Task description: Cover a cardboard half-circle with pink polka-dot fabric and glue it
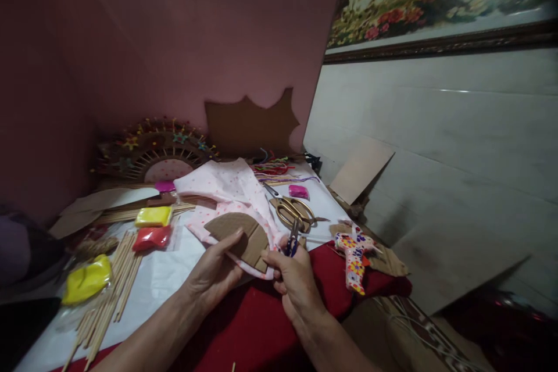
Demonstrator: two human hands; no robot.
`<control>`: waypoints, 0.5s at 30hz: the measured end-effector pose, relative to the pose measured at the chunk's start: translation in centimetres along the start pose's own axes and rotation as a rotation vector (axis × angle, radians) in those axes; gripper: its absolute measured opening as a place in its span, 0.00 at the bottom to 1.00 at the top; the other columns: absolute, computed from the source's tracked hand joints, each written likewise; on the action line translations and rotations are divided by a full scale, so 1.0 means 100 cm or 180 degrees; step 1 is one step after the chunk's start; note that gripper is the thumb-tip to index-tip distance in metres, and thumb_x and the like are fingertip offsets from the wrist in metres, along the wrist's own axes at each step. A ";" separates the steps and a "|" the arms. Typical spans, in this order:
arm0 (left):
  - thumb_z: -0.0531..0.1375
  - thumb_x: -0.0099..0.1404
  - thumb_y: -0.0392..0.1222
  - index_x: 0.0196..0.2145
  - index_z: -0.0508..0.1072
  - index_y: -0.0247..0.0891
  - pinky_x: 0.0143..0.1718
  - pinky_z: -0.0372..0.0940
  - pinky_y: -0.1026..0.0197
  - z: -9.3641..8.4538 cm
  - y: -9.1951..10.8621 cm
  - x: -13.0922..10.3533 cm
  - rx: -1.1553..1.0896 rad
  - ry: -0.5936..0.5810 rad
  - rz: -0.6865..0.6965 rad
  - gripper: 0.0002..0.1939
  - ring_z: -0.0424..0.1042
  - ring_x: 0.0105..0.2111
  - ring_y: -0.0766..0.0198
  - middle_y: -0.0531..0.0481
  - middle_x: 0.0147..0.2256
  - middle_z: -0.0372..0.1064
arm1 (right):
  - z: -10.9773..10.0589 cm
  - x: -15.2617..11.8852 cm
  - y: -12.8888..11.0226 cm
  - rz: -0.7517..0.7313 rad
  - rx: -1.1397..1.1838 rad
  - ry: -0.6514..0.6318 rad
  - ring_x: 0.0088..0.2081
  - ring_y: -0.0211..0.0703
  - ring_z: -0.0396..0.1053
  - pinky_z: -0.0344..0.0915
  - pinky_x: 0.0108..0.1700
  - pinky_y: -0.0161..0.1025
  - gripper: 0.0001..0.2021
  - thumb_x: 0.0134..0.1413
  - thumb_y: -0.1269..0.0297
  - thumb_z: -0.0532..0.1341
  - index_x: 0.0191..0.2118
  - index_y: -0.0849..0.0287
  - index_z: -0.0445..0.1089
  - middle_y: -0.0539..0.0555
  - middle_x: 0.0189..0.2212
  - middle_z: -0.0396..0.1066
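My left hand (218, 273) grips the left lower edge of a brown cardboard piece (246, 235) with a curved outline, its thumb on top. Under the cardboard lies pink dotted fabric (226, 183), which spreads back over the table. My right hand (294, 279) pinches the right lower edge of the cardboard and fabric between thumb and fingers. Small dark-handled scissors (293, 241) also sit in my right hand, pointing away from me. Just beyond them, larger gold-handled scissors (294, 211) rest on the table.
Wooden sticks (117, 279) and yellow (153, 216) and red (151, 238) clay packs lie left. A decorated fan-shaped piece (168, 148) stands behind. Colored cords (274, 168) lie at the back. A floral fabric shape (355, 256) is at right, near the red cloth edge (392, 286).
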State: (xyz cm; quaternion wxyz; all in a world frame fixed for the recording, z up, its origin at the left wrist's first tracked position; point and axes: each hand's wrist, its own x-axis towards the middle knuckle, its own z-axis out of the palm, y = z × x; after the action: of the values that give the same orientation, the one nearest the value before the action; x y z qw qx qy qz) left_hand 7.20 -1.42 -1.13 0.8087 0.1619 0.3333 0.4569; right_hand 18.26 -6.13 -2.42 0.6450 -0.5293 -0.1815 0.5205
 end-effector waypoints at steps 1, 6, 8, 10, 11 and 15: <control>0.55 0.61 0.26 0.40 0.69 0.29 0.39 0.72 0.47 0.001 0.000 0.000 0.0070 0.0057 0.0030 0.09 0.77 0.33 0.53 0.38 0.34 0.75 | 0.000 0.000 0.001 0.0001 0.0000 0.0009 0.12 0.25 0.45 0.37 0.13 0.23 0.19 0.31 0.68 0.63 0.30 0.53 0.50 0.36 0.13 0.54; 0.55 0.60 0.25 0.41 0.69 0.29 0.36 0.73 0.50 -0.001 0.000 0.006 0.0157 0.0218 0.0158 0.11 0.77 0.30 0.54 0.39 0.31 0.75 | -0.004 -0.002 0.001 -0.0003 -0.0038 -0.0041 0.13 0.26 0.49 0.38 0.14 0.23 0.19 0.34 0.67 0.64 0.31 0.54 0.52 0.38 0.14 0.56; 0.55 0.60 0.24 0.43 0.69 0.29 0.35 0.73 0.51 -0.002 0.001 0.008 0.0112 0.0290 0.0223 0.13 0.77 0.30 0.55 0.40 0.31 0.75 | -0.010 -0.001 -0.002 -0.0013 -0.0049 -0.0082 0.14 0.27 0.51 0.38 0.14 0.23 0.19 0.35 0.66 0.65 0.32 0.55 0.54 0.39 0.15 0.57; 0.54 0.60 0.22 0.45 0.68 0.29 0.35 0.73 0.50 -0.001 0.004 0.009 0.0018 0.0395 0.0293 0.16 0.77 0.30 0.56 0.41 0.31 0.75 | -0.018 -0.002 -0.006 -0.0090 -0.0052 -0.0059 0.16 0.27 0.51 0.38 0.14 0.24 0.20 0.35 0.64 0.66 0.33 0.56 0.55 0.40 0.15 0.56; 0.54 0.60 0.22 0.46 0.68 0.29 0.36 0.73 0.50 -0.001 0.005 0.009 -0.0023 0.0415 0.0285 0.16 0.77 0.31 0.56 0.41 0.31 0.75 | -0.022 -0.004 -0.008 -0.0142 -0.0077 -0.0029 0.16 0.27 0.50 0.38 0.14 0.24 0.20 0.35 0.63 0.67 0.33 0.56 0.56 0.40 0.16 0.56; 0.54 0.60 0.22 0.44 0.68 0.29 0.36 0.74 0.52 0.000 0.009 0.009 -0.0088 0.0393 0.0200 0.15 0.77 0.32 0.55 0.38 0.35 0.75 | -0.040 -0.020 -0.020 0.0072 -0.0231 -0.0351 0.17 0.25 0.48 0.36 0.14 0.24 0.22 0.45 0.45 0.63 0.35 0.59 0.60 0.43 0.21 0.57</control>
State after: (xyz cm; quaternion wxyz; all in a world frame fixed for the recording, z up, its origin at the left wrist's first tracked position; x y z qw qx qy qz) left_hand 6.91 -0.14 -0.98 0.7740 0.1326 0.3710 0.4957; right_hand 21.54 -9.59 -1.58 0.6084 -0.5248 -0.2295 0.5493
